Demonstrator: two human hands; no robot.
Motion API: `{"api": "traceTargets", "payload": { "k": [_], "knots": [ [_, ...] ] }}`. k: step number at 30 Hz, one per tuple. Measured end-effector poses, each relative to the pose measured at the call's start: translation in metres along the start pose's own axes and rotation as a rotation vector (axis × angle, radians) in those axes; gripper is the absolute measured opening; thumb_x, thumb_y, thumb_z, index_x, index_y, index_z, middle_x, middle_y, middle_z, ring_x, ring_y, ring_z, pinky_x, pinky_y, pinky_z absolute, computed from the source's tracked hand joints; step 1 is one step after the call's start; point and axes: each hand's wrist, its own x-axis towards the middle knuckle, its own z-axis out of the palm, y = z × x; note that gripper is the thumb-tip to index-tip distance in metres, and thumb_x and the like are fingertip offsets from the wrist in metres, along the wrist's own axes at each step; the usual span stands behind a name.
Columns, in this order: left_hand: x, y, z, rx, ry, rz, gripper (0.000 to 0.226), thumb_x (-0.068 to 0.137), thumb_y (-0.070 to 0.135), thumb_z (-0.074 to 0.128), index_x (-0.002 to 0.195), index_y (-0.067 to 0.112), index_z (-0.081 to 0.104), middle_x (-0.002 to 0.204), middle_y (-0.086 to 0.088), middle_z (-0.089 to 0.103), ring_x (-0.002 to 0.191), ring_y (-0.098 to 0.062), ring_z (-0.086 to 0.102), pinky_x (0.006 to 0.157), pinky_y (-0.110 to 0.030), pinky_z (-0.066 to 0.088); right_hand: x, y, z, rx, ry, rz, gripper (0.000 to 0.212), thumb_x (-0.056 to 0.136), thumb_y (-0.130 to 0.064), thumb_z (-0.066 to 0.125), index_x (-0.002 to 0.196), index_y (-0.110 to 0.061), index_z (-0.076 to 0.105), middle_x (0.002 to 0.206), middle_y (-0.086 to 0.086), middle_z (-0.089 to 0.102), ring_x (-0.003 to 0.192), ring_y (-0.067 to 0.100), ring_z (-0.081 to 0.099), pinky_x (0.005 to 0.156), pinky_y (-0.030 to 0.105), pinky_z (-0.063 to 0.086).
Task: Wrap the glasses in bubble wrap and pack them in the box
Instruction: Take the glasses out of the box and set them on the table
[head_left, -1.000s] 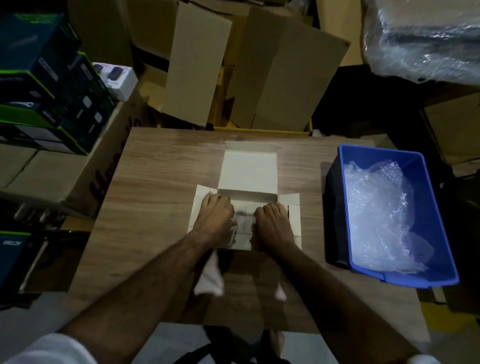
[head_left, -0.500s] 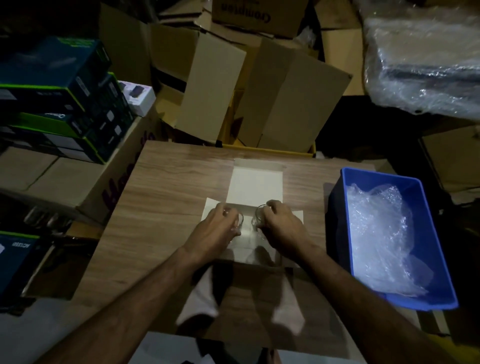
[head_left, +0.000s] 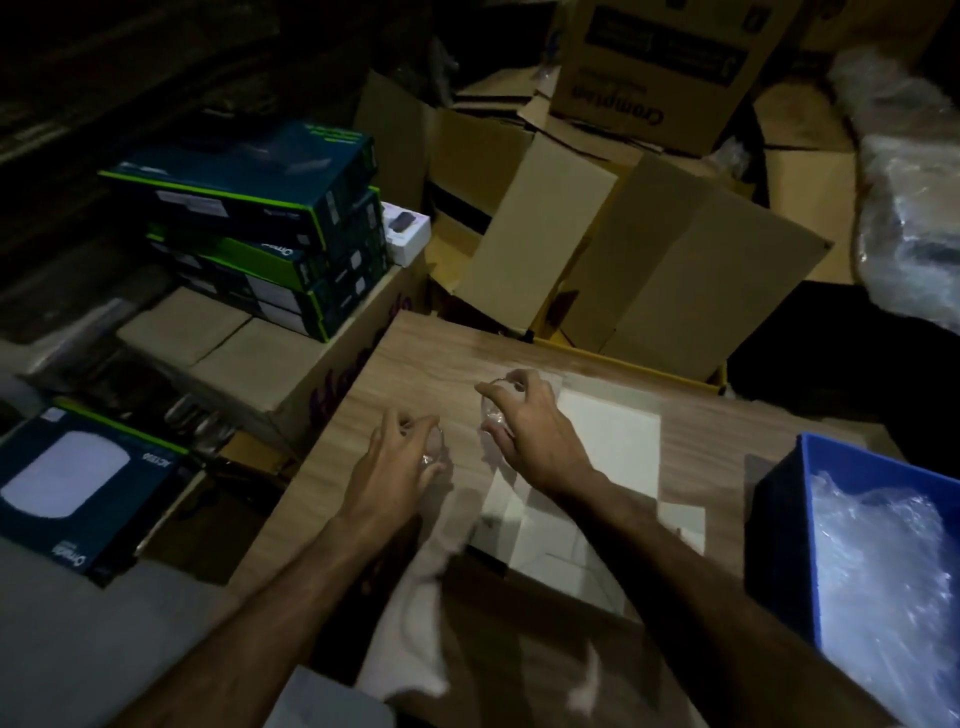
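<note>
Early stage. Your left hand (head_left: 395, 457) fingers curled round one glass (head_left: 434, 447), right hand (head_left: 524, 421) fingers round another glass (head_left: 496, 410), both over tabotop left of open white box (head_left: 608, 431). Neither wrapped yet; bubble wrap (head_left: 888, 561) sits in blue bin (head_left: 779, 499). Wrapping, packing remain.

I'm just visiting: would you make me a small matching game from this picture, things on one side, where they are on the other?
Things:
1. left hand
2. white box
3. bubble wrap
4. dark green-edged boxes

Places:
A. inside the blue bin
B. stacked off the table's left side
C. open on the table
D. holding a glass over the table

Pairs: 1-D, 2-C, 3-A, 4-B
</note>
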Motion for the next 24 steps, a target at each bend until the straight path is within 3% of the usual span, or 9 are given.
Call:
{"api": "traceTargets", "payload": {
  "k": [10,20,24],
  "knots": [
    [-0.006,-0.053,0.032,-0.003,-0.141,-0.066,0.06,0.092,0.037,0.067,0.144,0.026,0.041,0.136,-0.006,0.033,0.119,-0.024,0.049,0.09,-0.036,0.053,0.039,-0.01,0.085,-0.001,-0.206,0.072,0.053,0.099,-0.026,0.06,0.15,-0.027,0.043,0.148,0.014,0.033,0.136,0.032,0.037,0.094,0.042,0.053],
    [-0.004,-0.065,0.037,-0.016,-0.135,-0.047,0.061,0.091,0.042,0.068,0.144,0.027,0.041,0.135,-0.006,0.036,0.118,-0.023,0.05,0.087,-0.036,0.054,0.042,-0.014,0.103,0.025,-0.256,0.134,0.06,0.093,-0.029,0.068,0.148,-0.029,0.044,0.144,0.009,0.036,0.133,0.029,0.04,0.097,0.044,0.05],
    [-0.001,-0.065,0.035,0.03,-0.136,-0.046,0.07,0.091,0.046,0.066,0.15,0.025,0.034,0.142,-0.006,0.036,0.125,-0.023,0.048,0.094,-0.035,0.049,0.041,-0.016,0.095,0.002,-0.27,0.145,0.069,0.094,-0.036,0.065,0.155,-0.029,0.034,0.154,0.012,0.033,0.14,0.032,0.039,0.101,0.045,0.048]
  ]
}}
